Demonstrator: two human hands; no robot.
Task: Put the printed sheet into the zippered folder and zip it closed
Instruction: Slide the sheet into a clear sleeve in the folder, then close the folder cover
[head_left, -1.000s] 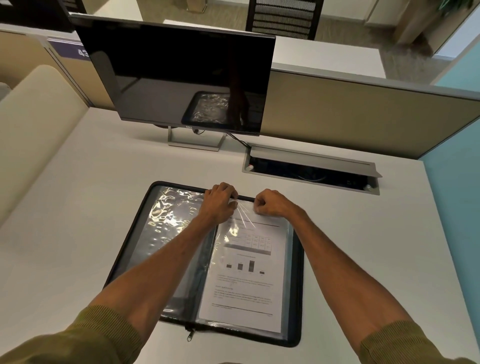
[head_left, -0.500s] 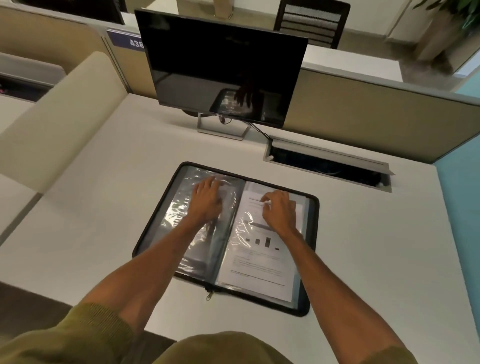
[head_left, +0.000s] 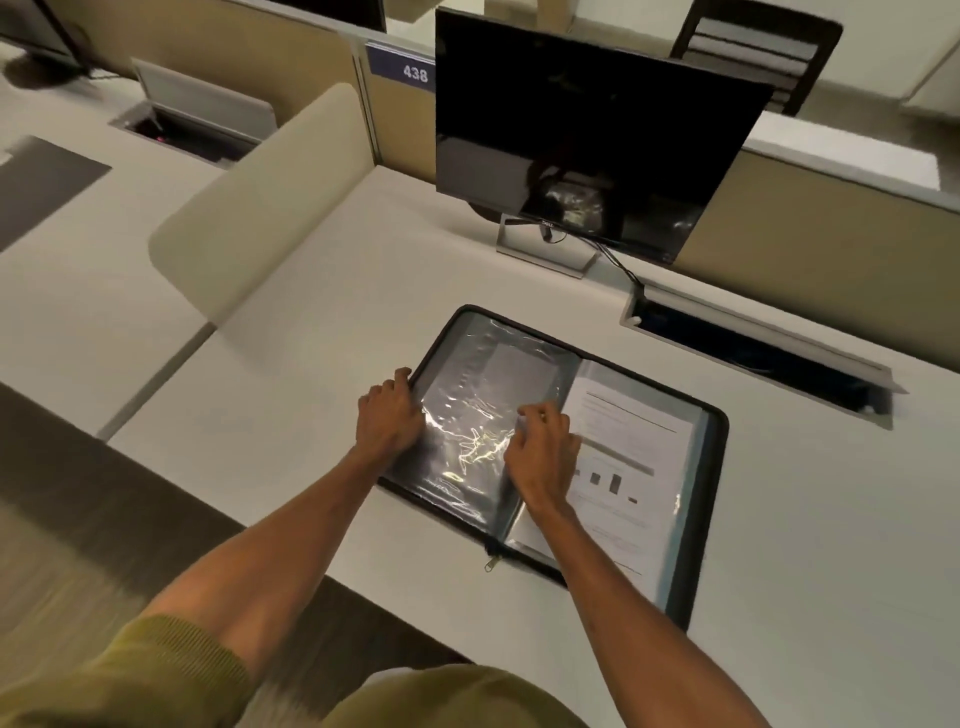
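Observation:
The black zippered folder (head_left: 720, 419) lies open flat on the white desk. The printed sheet (head_left: 631, 457), with text and a small bar chart, sits under a clear sleeve on the right half. Shiny clear plastic sleeves (head_left: 467, 410) cover the left half. My left hand (head_left: 388, 413) curls its fingers over the folder's left edge. My right hand (head_left: 540, 449) is by the spine, fingertips pinched on the right edge of the left-hand sleeves. The zipper pull (head_left: 491, 564) hangs at the near edge by the spine.
A dark monitor (head_left: 587, 130) on a stand is behind the folder. An open cable hatch (head_left: 753, 348) is sunk in the desk at the back right. A beige divider (head_left: 260, 208) borders the left. The desk's near edge (head_left: 291, 535) runs diagonally under my left forearm.
Both hands left the top edge of the sheet's sleeve. My left hand went to the folder's left edge, my right hand to the spine. My head moved back and to the left.

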